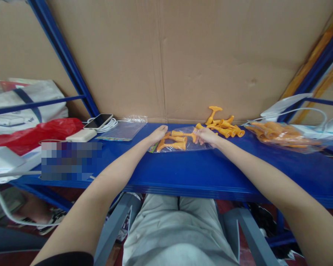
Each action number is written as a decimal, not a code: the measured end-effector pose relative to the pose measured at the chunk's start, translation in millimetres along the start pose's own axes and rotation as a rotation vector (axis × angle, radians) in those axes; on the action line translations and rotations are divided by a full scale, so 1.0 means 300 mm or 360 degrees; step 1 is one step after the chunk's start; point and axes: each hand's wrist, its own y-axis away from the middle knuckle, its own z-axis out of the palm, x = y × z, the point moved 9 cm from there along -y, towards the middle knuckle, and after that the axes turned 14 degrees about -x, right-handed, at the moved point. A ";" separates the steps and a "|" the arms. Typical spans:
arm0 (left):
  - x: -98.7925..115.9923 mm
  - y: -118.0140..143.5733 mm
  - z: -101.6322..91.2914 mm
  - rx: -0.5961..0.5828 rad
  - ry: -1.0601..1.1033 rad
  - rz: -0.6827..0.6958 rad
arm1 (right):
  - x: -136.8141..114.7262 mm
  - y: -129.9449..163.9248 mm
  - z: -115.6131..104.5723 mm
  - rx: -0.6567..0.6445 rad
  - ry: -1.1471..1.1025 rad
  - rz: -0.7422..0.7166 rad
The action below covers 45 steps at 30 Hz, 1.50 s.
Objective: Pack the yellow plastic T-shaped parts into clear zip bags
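A small clear plastic bag (183, 145) with orange plastic toy pieces (175, 140) inside lies on the blue shelf (199, 170). My left hand (158, 133) rests on the bag's left end, fingers curled on it. My right hand (205, 136) pinches the bag's right end, where an orange piece sticks into the opening. Just behind my right hand lies a loose pile of orange pieces (222, 125).
A stack of empty clear bags (124, 130) lies at the left, beside a phone (98, 121), white cable and power bank (81, 135). Red plastic (36, 135) and a white tote are farther left. A large bag of orange pieces (280, 135) sits right. Cardboard backs the shelf.
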 end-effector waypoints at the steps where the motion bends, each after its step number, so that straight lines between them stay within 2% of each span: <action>1: -0.002 -0.003 -0.001 0.0007 0.0004 0.0016 | -0.004 -0.002 0.000 0.0012 0.0021 -0.0021; 7: -0.009 -0.019 -0.011 0.0039 -0.0022 0.0091 | -0.006 0.001 -0.012 0.0113 -0.0083 -0.0081; 9: -0.006 -0.019 -0.017 0.0054 -0.0074 0.0098 | -0.001 0.009 -0.006 0.0059 -0.0120 -0.0026; 13: -0.005 -0.011 -0.016 0.0020 -0.0178 0.0027 | 0.027 0.031 0.025 -0.0149 -0.0171 0.0226; 15: -0.004 -0.008 -0.011 -0.0014 -0.0202 0.0008 | 0.028 0.035 0.031 -0.0160 -0.0219 0.0260; 21: -0.007 -0.014 -0.004 -0.0022 -0.0199 0.0048 | 0.021 0.016 0.018 0.0037 -0.0535 0.0125; 26: -0.015 -0.019 -0.012 0.0019 -0.0174 0.0068 | 0.021 0.004 0.012 0.0084 -0.0666 -0.0012; 31: -0.020 -0.014 -0.032 0.0074 -0.0200 0.0023 | 0.023 -0.013 0.005 0.0068 -0.0464 -0.0078; 34: -0.005 -0.009 -0.042 0.0103 -0.0290 0.0055 | 0.021 -0.012 0.015 -0.0032 -0.0334 -0.0089; 37: 0.029 0.004 -0.054 0.0146 -0.0388 0.0123 | 0.015 -0.001 0.024 -0.0100 -0.0285 -0.0080; 42: 0.108 0.045 -0.073 0.0237 -0.0582 0.0215 | 0.022 0.007 0.046 -0.0187 -0.0143 0.0072; 45: 0.145 0.064 -0.066 0.0182 -0.0671 0.0264 | 0.023 0.012 0.050 -0.0196 -0.0094 0.0106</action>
